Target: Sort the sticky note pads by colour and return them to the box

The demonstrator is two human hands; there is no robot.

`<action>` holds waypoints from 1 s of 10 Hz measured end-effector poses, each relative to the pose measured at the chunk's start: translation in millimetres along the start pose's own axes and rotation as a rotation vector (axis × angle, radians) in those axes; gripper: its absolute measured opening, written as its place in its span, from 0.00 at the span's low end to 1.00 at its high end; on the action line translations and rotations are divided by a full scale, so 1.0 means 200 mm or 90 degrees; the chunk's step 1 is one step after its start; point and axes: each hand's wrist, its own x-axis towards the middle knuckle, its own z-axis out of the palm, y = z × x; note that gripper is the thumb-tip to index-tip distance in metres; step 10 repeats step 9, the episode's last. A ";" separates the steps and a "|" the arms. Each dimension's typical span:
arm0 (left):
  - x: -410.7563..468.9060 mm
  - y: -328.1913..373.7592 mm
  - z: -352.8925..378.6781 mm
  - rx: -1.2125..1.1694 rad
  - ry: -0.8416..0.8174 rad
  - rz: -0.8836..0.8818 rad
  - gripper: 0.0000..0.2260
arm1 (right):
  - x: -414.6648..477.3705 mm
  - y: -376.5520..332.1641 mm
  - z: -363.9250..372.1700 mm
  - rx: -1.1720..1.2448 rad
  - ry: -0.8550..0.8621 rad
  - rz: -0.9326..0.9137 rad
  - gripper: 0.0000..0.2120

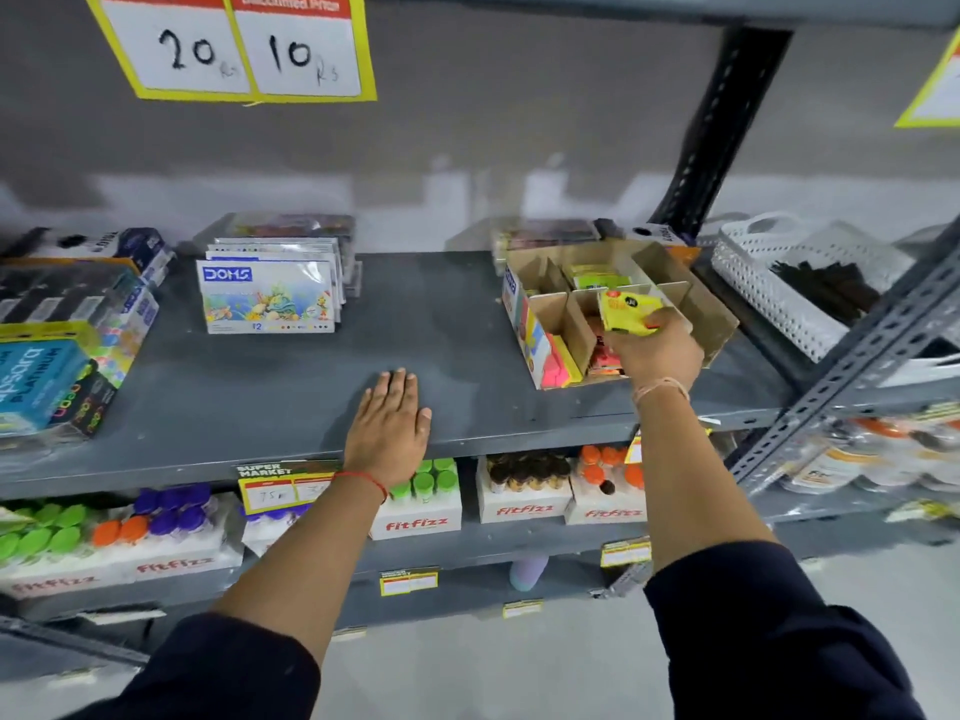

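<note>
Over box (719, 324): right hand (655, 350) grips yellow pad (626, 309), label illegible. Left hand (387, 428) flat, empty, near DOMS pack (267, 296).

Two bare forearms, with dark navy sleeves pushed up to just below the elbows. Thin red thread tied around the wrist of the left hand (388, 423). Pale, pinkish thread looped around the wrist of the right hand (655, 351). No rings or watch visible.
</note>
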 end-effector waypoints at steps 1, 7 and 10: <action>0.00 -0.01 0.00 0.006 -0.002 -0.002 0.23 | -0.01 0.01 0.04 -0.074 -0.030 -0.017 0.24; 0.00 -0.01 0.01 0.017 0.000 0.002 0.24 | 0.08 0.07 -0.01 -0.103 -0.184 -0.071 0.20; 0.00 -0.02 0.00 -0.009 -0.002 0.007 0.24 | 0.03 0.04 -0.04 -0.216 -0.127 -0.114 0.27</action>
